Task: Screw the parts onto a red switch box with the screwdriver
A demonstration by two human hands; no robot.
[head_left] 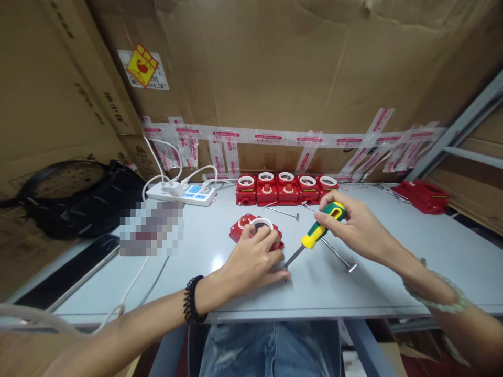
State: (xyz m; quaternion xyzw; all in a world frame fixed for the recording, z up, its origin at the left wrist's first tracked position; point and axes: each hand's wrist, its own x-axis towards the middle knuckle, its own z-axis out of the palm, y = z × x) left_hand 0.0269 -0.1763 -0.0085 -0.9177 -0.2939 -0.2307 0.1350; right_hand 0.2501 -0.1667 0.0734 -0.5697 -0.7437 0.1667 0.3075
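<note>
My left hand [251, 262] rests on a red button box [240, 227] with a white ring on top, fingers curled over it and holding it down on the grey table [393, 272]. My right hand [353, 225] grips the green and yellow handle of a screwdriver [320, 228]. Its shaft slants down to the left, and the tip meets the table beside my left fingertips at the box's near edge.
A row of several red button boxes [286, 188] stands at the back. Long metal pins [340, 255] lie near the screwdriver. A white power strip [184, 193] with cables, a black bag [86, 204] and a dark phone [70, 272] lie left. Red covers [424, 195] sit far right.
</note>
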